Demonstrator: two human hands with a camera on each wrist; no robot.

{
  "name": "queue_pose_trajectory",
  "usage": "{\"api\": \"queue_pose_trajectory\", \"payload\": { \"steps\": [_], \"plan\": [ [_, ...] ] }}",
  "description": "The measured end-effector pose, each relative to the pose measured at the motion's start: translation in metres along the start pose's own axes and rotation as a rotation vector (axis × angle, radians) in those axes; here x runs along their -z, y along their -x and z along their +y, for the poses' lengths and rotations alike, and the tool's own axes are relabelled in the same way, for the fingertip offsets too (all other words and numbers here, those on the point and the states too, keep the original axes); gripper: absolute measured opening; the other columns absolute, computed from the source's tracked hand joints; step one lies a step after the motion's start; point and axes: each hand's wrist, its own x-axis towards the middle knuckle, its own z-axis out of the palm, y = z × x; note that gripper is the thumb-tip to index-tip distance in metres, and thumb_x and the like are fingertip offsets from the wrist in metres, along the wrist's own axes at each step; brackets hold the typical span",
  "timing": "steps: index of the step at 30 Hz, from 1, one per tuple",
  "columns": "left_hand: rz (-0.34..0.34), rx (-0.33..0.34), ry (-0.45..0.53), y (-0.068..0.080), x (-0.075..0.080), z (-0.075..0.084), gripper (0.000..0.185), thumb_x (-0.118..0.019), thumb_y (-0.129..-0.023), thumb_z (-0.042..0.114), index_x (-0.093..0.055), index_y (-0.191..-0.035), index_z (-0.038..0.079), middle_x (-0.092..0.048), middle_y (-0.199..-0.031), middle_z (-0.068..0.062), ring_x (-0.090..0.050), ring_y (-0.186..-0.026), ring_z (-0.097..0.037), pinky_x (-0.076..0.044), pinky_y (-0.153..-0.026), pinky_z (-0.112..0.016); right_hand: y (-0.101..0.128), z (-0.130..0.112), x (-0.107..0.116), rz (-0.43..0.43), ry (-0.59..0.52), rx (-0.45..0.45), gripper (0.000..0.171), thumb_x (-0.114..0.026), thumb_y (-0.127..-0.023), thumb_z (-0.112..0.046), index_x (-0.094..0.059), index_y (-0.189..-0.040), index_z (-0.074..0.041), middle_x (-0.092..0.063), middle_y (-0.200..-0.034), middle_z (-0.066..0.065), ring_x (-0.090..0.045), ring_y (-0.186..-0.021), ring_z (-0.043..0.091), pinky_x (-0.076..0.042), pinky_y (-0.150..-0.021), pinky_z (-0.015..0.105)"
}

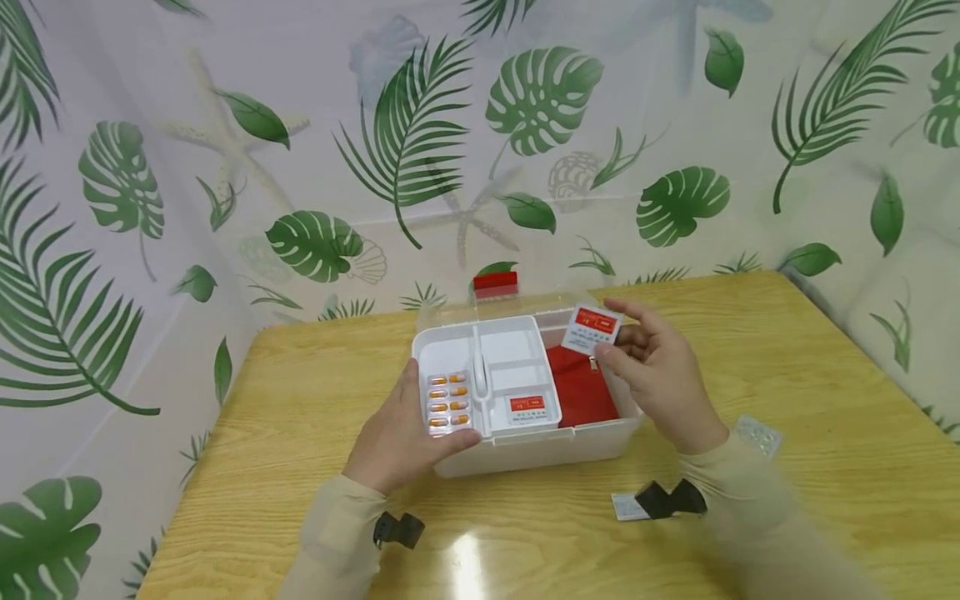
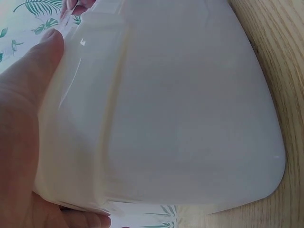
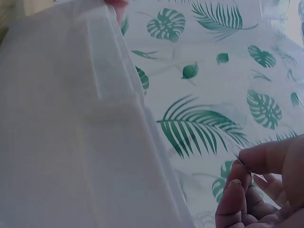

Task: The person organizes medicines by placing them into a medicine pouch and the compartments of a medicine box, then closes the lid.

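Observation:
A white plastic box (image 1: 525,450) with a divided inner tray stands open on the wooden table (image 1: 825,367); its clear lid (image 1: 510,250) with a red latch (image 1: 495,282) stands up behind. My left hand (image 1: 401,433) grips the box's front left corner, thumb on the rim beside an orange pill blister (image 1: 447,403). In the left wrist view the box wall (image 2: 180,109) fills the frame. My right hand (image 1: 660,375) pinches a small white packet with a red label (image 1: 592,327) above the right compartment, where a red pouch (image 1: 581,387) lies. A similar packet (image 1: 531,407) rests in the tray.
A silver blister pack (image 1: 757,435) lies on the table right of the box, by my right forearm. A small white sachet (image 1: 626,506) lies near the front. Leaf-patterned curtain walls (image 1: 225,167) close in the table at the back and both sides.

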Motion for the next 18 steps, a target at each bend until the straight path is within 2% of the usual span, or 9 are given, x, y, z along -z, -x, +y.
{"api": "queue_pose_trajectory", "payload": {
  "steps": [2, 7, 13, 18],
  "plan": [
    [-0.002, -0.001, 0.001, 0.000, 0.000, 0.000, 0.134, -0.060, -0.059, 0.086, -0.008, -0.154, 0.007, -0.030, -0.153, -0.009, -0.051, -0.118, -0.024, -0.048, -0.090, -0.044, 0.005, -0.003, -0.011, -0.061, 0.057, 0.016, 0.045, -0.064, -0.090, -0.003, -0.053, -0.134, -0.008, -0.062, -0.096, 0.013, -0.058, -0.081, 0.021, -0.052, -0.070, 0.019],
    [-0.008, -0.003, 0.010, 0.000, 0.001, 0.000, 0.133, -0.062, -0.059, 0.085, -0.008, -0.154, 0.008, -0.032, -0.152, -0.009, -0.053, -0.115, -0.024, -0.049, -0.088, -0.044, 0.013, -0.004, -0.033, -0.164, 0.186, 0.105, 0.035, -0.067, -0.089, -0.004, -0.063, -0.123, -0.010, -0.063, -0.086, 0.005, -0.056, -0.073, 0.020, -0.049, -0.065, 0.021],
    [-0.012, 0.001, 0.010, 0.000, 0.001, 0.000, 0.134, -0.061, -0.059, 0.086, -0.008, -0.154, 0.007, -0.028, -0.154, -0.010, -0.050, -0.121, -0.026, -0.047, -0.091, -0.046, 0.017, 0.000, -0.046, -0.212, 0.350, 0.154, 0.033, -0.073, -0.083, -0.004, -0.065, -0.114, -0.008, -0.064, -0.077, -0.004, -0.055, -0.064, 0.013, -0.048, -0.057, 0.024],
    [-0.013, 0.004, 0.002, 0.000, 0.001, 0.000, 0.135, -0.059, -0.059, 0.087, -0.006, -0.154, 0.006, -0.025, -0.156, -0.011, -0.048, -0.124, -0.027, -0.046, -0.093, -0.046, 0.018, 0.002, -0.049, -0.236, 0.413, 0.171, 0.028, -0.074, -0.080, -0.004, -0.067, -0.106, -0.011, -0.063, -0.073, -0.007, -0.052, -0.063, 0.011, -0.045, -0.057, 0.024]
  ]
}}
